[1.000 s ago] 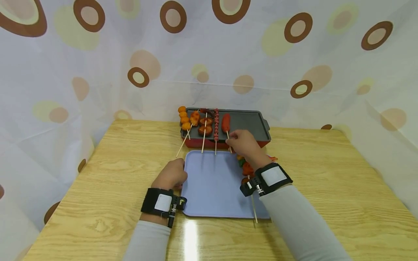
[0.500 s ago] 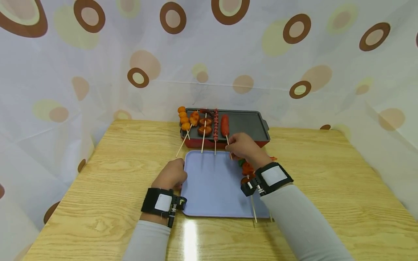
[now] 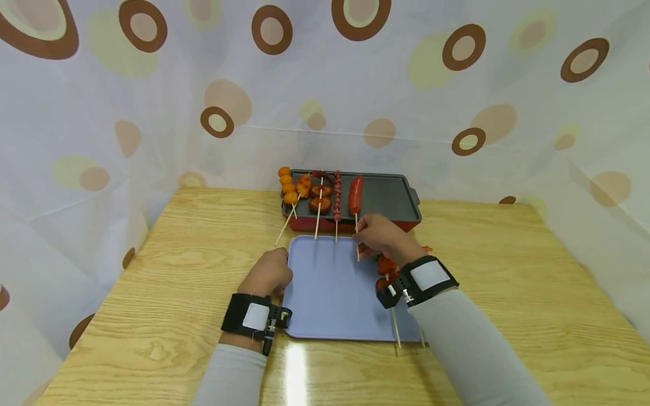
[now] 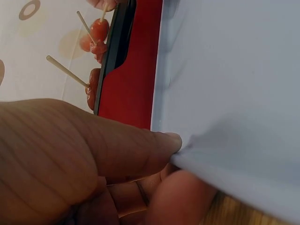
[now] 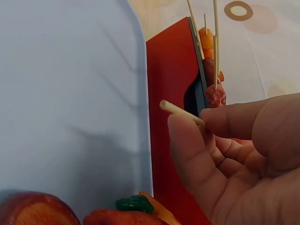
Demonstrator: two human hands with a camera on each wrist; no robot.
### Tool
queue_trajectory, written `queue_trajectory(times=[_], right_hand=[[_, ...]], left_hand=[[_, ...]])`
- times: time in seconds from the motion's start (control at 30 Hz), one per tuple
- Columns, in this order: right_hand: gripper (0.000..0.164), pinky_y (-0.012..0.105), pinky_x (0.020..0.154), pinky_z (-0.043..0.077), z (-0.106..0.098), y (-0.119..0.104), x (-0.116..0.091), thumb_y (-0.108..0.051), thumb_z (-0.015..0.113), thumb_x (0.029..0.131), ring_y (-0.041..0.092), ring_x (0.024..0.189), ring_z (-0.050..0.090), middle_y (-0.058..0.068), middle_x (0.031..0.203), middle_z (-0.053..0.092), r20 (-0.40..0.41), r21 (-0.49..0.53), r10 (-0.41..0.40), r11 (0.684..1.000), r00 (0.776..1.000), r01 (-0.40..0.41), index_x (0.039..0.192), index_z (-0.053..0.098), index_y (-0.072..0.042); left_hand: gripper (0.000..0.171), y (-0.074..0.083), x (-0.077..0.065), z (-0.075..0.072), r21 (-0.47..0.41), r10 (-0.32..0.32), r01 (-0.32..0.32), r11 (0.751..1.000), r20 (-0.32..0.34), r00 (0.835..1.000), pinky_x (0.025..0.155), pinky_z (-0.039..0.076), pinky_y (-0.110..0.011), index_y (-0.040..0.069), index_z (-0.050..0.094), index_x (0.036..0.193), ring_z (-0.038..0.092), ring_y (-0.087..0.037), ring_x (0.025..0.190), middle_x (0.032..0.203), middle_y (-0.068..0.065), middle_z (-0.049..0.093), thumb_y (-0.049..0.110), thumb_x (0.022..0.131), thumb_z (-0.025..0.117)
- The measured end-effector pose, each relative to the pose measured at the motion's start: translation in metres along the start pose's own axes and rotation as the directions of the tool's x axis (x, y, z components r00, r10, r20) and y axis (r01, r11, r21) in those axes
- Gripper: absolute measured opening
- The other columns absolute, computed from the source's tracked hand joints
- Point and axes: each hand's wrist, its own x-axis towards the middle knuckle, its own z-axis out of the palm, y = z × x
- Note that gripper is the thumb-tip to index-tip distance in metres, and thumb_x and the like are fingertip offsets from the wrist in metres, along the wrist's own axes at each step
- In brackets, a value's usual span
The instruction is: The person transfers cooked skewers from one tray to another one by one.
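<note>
In the head view my right hand (image 3: 382,235) pinches the stick of a sausage skewer (image 3: 356,194), whose red sausage lies over the dark grill plate. The right wrist view shows the stick's end (image 5: 168,107) between thumb and finger. My left hand (image 3: 267,273) grips the left rim of a pale blue tray (image 3: 330,293), and the left wrist view has its thumb (image 4: 159,145) on the tray's edge. Under my right wrist, partly hidden, more skewers (image 3: 388,268) lie along the tray's right side.
The red grill (image 3: 391,194) stands right behind the tray. On its left half lie an orange ball skewer (image 3: 287,186), a mushroom-like slice skewer (image 3: 320,204), a thin pink skewer (image 3: 337,197) and others. A patterned curtain (image 3: 284,101) hangs behind the wooden table (image 3: 203,242).
My right hand has drawn a little toward me, shifting its grip down the stick. The sausage has turned more upright and moved slightly right. My left hand stays on the tray rim.
</note>
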Motion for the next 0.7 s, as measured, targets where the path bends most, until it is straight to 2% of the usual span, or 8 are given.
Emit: queue_trajectory(times=[0.27, 0.37, 0.57, 0.7], right_hand=[[0.010, 0.033, 0.066, 0.058, -0.002, 0.004, -0.013, -0.004, 0.058, 0.097, 0.023, 0.076, 0.060, 0.014, 0.090, 0.054, -0.076, -0.007, -0.141, 0.990, 0.987, 0.141, 0.101, 0.050, 0.001], [0.010, 0.035, 0.067, 0.059, -0.003, 0.005, -0.020, -0.006, 0.059, 0.098, 0.024, 0.078, 0.062, 0.015, 0.091, 0.057, -0.115, -0.036, -0.179, 0.984, 0.977, 0.176, 0.103, 0.053, 0.000], [0.012, 0.046, 0.076, 0.058, -0.002, 0.008, -0.041, -0.011, 0.059, 0.099, 0.027, 0.079, 0.064, 0.015, 0.092, 0.056, -0.129, -0.074, -0.228, 0.973, 0.965, 0.220, 0.107, 0.054, -0.003], [0.010, 0.044, 0.069, 0.058, 0.001, 0.015, -0.059, -0.012, 0.058, 0.099, 0.027, 0.075, 0.064, 0.014, 0.088, 0.058, -0.150, -0.092, -0.255, 0.965, 0.955, 0.244, 0.103, 0.055, -0.004]], left_hand=[[0.029, 0.003, -0.001, -0.002, -0.001, -0.001, 0.001, 1.000, 0.003, 1.000, 0.040, 0.044, -0.024, -0.007, 0.056, 0.117, 0.057, -0.021, 0.050, 0.095, -0.018, 0.059, -0.008, 0.088, 0.052], [0.030, 0.003, -0.001, -0.002, -0.009, -0.005, 0.005, 1.000, 0.007, 1.000, 0.040, 0.044, -0.024, -0.007, 0.056, 0.118, 0.057, -0.020, 0.049, 0.095, -0.019, 0.060, -0.008, 0.088, 0.052], [0.033, 0.001, 0.000, -0.001, -0.020, -0.024, 0.024, 1.000, 0.007, 1.000, 0.040, 0.044, -0.024, -0.008, 0.056, 0.122, 0.056, -0.020, 0.049, 0.101, -0.021, 0.060, -0.007, 0.089, 0.052], [0.034, 0.000, 0.000, -0.001, -0.017, -0.023, 0.023, 1.000, 0.006, 1.000, 0.040, 0.045, -0.024, -0.008, 0.055, 0.123, 0.056, -0.019, 0.050, 0.103, -0.022, 0.060, -0.007, 0.089, 0.052]])
